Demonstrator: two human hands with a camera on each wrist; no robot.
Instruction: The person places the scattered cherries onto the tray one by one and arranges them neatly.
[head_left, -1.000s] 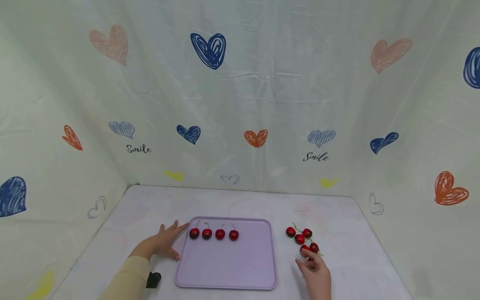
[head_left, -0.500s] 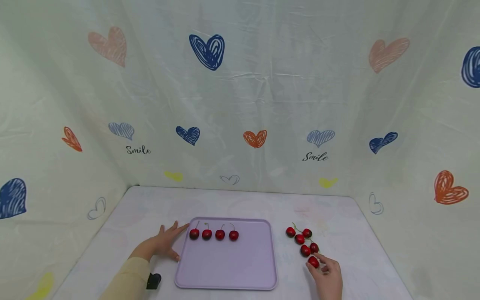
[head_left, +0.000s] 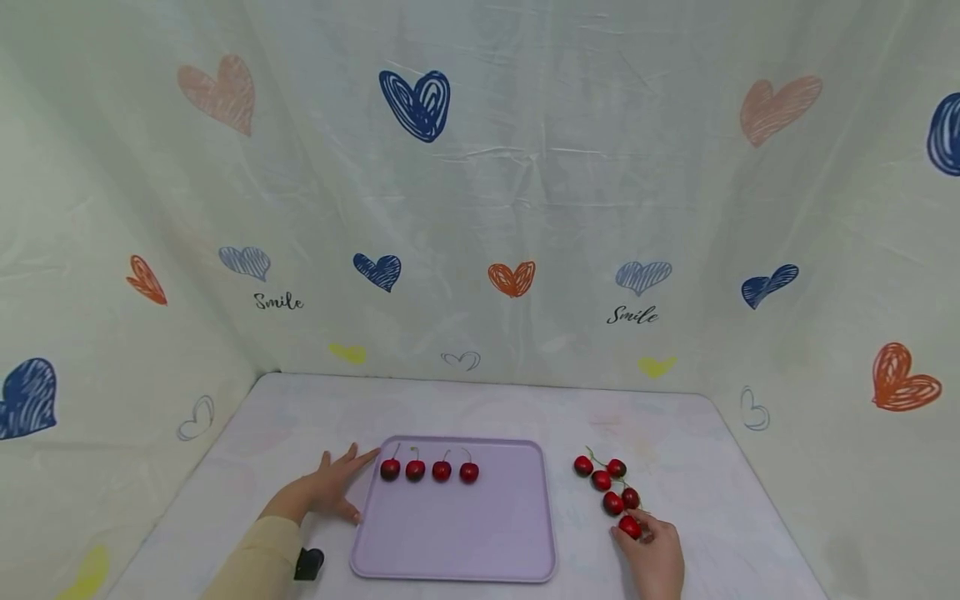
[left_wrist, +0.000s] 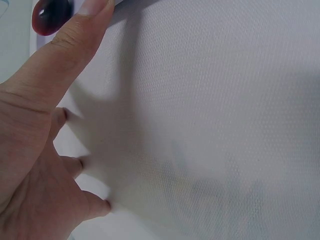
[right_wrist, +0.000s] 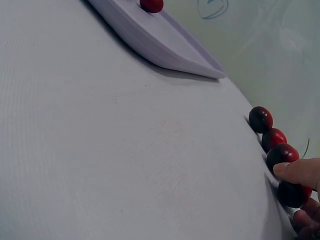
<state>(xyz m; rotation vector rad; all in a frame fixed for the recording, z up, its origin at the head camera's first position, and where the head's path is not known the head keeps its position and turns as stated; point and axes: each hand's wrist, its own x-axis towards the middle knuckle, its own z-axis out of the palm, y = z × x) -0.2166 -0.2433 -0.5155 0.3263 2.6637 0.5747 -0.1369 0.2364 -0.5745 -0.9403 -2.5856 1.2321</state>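
Red, glossy cherry [head_left: 629,527]: pinched between my right fingers [right_wrist: 300,172]. My left fingers [head_left: 362,462], splayed, touch the round-cornered lilac tray [head_left: 453,542].

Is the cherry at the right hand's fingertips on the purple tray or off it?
Off: the right hand holds this cherry to the right of the purple tray, near the loose cherries.
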